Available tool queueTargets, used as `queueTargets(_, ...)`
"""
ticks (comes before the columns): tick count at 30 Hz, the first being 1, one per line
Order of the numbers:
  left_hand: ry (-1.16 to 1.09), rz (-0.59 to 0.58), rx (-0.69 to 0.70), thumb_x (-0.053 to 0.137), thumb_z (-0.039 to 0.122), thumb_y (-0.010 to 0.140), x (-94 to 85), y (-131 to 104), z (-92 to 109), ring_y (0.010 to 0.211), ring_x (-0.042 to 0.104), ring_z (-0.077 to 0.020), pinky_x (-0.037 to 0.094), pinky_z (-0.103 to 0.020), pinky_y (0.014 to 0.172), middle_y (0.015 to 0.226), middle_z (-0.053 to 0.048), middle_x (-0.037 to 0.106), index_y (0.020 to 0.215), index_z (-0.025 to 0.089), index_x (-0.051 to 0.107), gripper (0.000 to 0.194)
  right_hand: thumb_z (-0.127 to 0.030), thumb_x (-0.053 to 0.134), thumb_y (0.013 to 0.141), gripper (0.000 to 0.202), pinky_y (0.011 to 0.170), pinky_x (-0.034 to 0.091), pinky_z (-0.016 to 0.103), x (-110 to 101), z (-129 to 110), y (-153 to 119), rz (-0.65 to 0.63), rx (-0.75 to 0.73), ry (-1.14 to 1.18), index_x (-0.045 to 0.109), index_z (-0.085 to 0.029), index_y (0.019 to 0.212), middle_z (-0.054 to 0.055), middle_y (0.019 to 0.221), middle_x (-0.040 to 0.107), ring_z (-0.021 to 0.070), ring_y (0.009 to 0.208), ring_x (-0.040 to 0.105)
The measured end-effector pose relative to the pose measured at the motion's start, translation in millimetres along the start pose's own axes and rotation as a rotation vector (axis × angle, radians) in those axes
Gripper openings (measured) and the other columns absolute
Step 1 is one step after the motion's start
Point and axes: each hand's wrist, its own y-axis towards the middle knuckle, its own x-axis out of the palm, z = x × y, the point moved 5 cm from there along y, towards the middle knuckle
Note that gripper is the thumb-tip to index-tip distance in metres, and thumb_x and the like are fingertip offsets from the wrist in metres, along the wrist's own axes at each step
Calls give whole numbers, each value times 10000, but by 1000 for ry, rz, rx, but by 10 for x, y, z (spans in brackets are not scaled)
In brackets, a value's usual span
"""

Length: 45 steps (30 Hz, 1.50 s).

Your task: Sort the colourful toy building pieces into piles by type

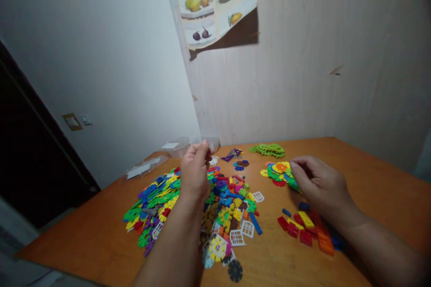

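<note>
My left hand (pixel 196 168) is raised over the far side of a large mixed pile of plastic building pieces (pixel 168 193). Its fingers are closed in a pinch, and what they hold, if anything, is hidden. Just beyond its fingertips shows a white lattice piece (pixel 213 160). My right hand (pixel 318 181) is at the right edge of a smaller heap of flower-shaped discs (pixel 279 174) in yellow, orange, green and red. Thumb and forefinger come together beside the discs; I cannot make out what is between them. Below that hand lie red, yellow, orange and blue bricks (pixel 305 237).
Green linked pieces (pixel 267 150) lie at the back of the wooden table (pixel 269 260), with purple pieces (pixel 232 155) and blue and brown discs (pixel 240 165) nearby. Clear plastic containers (pixel 180 147) and a clear bag (pixel 144 168) are at the back left. White window frames (pixel 237 237) lie near the pile's front.
</note>
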Motion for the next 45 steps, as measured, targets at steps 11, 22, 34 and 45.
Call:
queueTargets(11,179,154,313,612,457,927,-348,23,6,532,363,-100,313,-230,552,523,47,396,551,194,440,490,-321,450,1006,216,750,442,343,405,-501,-344,-498,-185,-11,650,-238,1010,48,924,658,196,838,614)
queueTargets(22,-71,276,52,637,428,867,-452,161,-254,477,328,-77,273,-204,479,501,66,370,567,202,415,436,-343,469,1002,248,757,401,361,771,-843,-625,-844,-326,-213,688,-250,1074,70,962,622,231,904,572)
queueTargets(34,-145,297,-66,669,428,814,-468,214,-465,436,310,-65,252,-187,432,499,73,378,566,206,405,425,-335,440,1009,302,738,392,325,839,-657,-463,-859,-192,-347,704,-216,922,70,922,644,218,878,594)
queueTargets(45,-148,282,-127,671,449,810,-434,191,-481,414,269,-51,205,-182,398,480,77,353,565,201,407,436,-266,502,938,202,742,406,286,849,-617,-301,-905,-147,-297,701,-241,956,53,937,665,193,871,609)
